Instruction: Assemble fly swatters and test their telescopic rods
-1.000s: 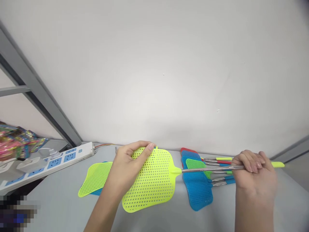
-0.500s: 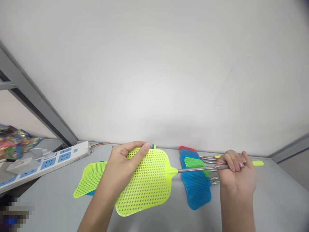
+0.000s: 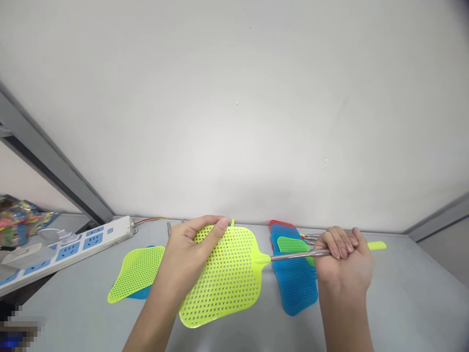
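One yellow swatter [image 3: 224, 279] is up above the bench [image 3: 406, 288], out from its rear edge, left hand [image 3: 191, 254] pinching the mesh head [image 3: 230, 274], right hand [image 3: 341, 253] clenched round the metal shaft [image 3: 293, 255], and a crooked push could bend that shaft or slip the pinch, with no lettering legible anywhere.

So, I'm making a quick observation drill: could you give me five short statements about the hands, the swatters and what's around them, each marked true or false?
1. The left hand holds the raised yellow swatter by its mesh head. True.
2. The right hand is spread open. False: it is closed around that same swatter's shaft.
3. The green swatter head lies over blue mesh. True.
4. The power strip is right of the swatters. False: it is to their left.
5. The raised swatter's metal rod points straight up. False: it runs sideways between the hands.
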Demonstrator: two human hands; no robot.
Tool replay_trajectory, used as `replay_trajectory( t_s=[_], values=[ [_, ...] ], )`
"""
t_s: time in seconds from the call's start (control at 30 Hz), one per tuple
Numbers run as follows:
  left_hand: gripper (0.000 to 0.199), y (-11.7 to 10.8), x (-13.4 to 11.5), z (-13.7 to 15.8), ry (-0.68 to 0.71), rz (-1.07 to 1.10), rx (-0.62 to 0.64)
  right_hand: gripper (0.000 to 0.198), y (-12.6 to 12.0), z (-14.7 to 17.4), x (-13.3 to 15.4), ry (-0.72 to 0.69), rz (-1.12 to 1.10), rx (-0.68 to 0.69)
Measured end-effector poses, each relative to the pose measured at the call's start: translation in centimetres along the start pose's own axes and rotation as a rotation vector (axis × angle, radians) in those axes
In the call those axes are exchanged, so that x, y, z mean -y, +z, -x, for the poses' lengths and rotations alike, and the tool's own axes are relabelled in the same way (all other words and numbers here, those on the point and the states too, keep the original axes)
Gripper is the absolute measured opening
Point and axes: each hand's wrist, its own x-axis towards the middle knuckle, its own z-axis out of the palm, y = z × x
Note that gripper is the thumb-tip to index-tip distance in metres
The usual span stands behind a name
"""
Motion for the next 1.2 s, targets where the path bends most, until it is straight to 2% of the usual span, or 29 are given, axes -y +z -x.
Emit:
replay_trajectory(
  t_s=[0.63,0.83,1.0,1.2],
  values=[
    [0.029,0.46,0.57,0.03,0.017,0.049,0.013,0.026,-0.31,0.16,0.05,-0.011,0.050,0.028],
    [0.027,0.71,0.41,0.23,0.029,0.065,0.012,0.027,-0.19,0.21,-0.02,0.001,0.037,-0.012],
    [0.026,0.83,0.13,0.33,0.040,0.085,0.015,0.028,-0.51,0.04,0.03,0.003,0.062,0.059],
    [0.020,0.78,0.50,0.29,0.131,-0.091,0.043,0.026,-0.66,0.10,-0.04,-0.008,0.073,0.073]
  ],
)
